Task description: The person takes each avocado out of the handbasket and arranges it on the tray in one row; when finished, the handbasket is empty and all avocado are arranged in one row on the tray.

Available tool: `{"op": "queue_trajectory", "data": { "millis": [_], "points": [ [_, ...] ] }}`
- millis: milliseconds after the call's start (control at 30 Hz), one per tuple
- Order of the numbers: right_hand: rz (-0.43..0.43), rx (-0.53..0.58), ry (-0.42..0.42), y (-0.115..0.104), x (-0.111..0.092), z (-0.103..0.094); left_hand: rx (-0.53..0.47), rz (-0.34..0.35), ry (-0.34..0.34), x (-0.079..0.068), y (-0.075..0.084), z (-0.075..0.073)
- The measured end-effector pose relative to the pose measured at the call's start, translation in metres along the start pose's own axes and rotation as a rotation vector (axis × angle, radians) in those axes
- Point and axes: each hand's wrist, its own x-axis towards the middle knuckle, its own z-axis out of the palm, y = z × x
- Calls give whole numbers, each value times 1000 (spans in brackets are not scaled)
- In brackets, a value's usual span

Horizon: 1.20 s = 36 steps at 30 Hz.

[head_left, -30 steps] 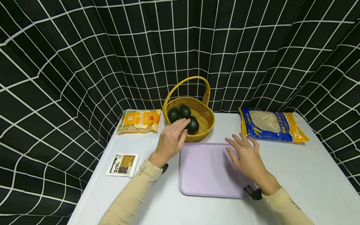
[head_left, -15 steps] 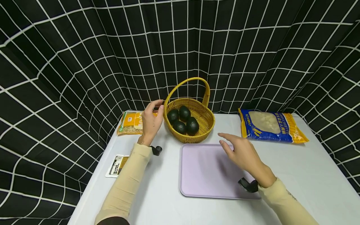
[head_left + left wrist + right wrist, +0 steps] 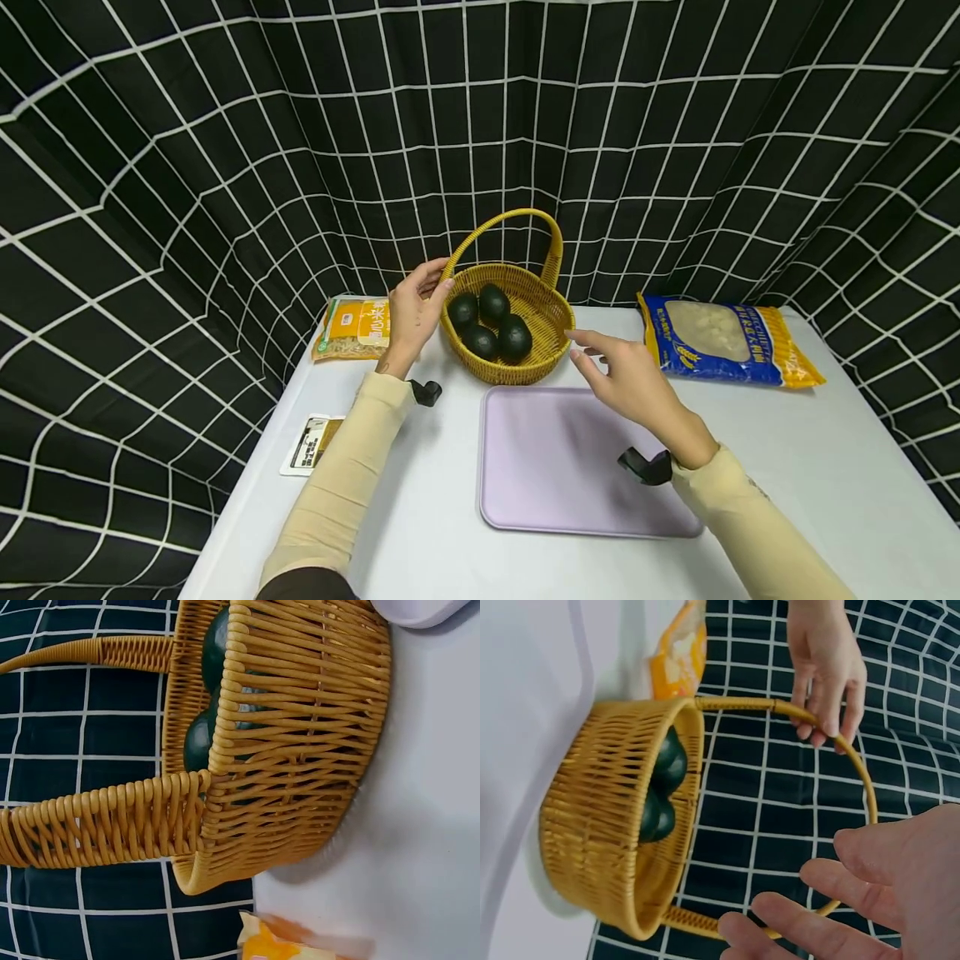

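A yellow wicker basket [image 3: 528, 367] with a tall arched handle stands behind the tray and holds several dark green avocados [image 3: 515, 337]. At the left side of its handle, my left hand [image 3: 415, 312] has thumb and fingers curved about the handle; the right wrist view shows this hand [image 3: 831, 671] from across the basket. How firmly it holds cannot be told. My right hand [image 3: 633, 379] hovers over the back of the lilac tray [image 3: 555, 500], its fingers extended toward the basket's right rim. In its wrist view, that hand [image 3: 885, 892] is empty, with spread fingers.
An orange food bag [image 3: 348, 333] lies left of the basket, partly behind the left hand. Nearer is a small flat white-and-brown packet [image 3: 311, 446], partly covered by the left sleeve. A blue-and-yellow bag [image 3: 720, 337] lies at right. A black gridded curtain [image 3: 420, 125] surrounds the white table.
My left hand has gone from above the avocados to the left of the basket, then right to its handle. The right hand has moved left toward the basket's rim.
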Motion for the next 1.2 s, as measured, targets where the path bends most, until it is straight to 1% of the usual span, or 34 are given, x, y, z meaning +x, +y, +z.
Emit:
{"op": "queue_trajectory", "data": {
  "millis": [100, 167, 267, 400, 500, 667, 767, 900, 1033, 1200],
  "points": [
    [-15, 23, -7, -1, 10, 3, -31, -26, 1, 0, 0, -1],
    [-11, 57, -24, -1, 17, 5, -55, -40, -6, 1, 0, -2],
    [21, 124, -61, -2, 29, 11, -88, -47, -17, 2, -1, -4],
    [74, 179, -110, -1, 48, 22, -77, -55, -12, 3, 1, -8],
    [112, 176, -146, 1, 63, 30, -64, -63, -13, 4, 3, -10],
    [210, 164, -212, 5, 86, 40, -79, -61, -38, 5, 3, -9],
    [278, 160, -244, 7, 96, 47, -86, -59, -48, 5, 3, -8],
    [341, 153, -285, 10, 106, 60, -91, -60, -53, 5, 2, -8],
    [374, 128, -336, 12, 112, 72, -83, -61, -58, 3, 2, -7],
    [397, 69, -379, 13, 118, 83, -69, -61, -62, 3, 2, -6]
  ]
}}
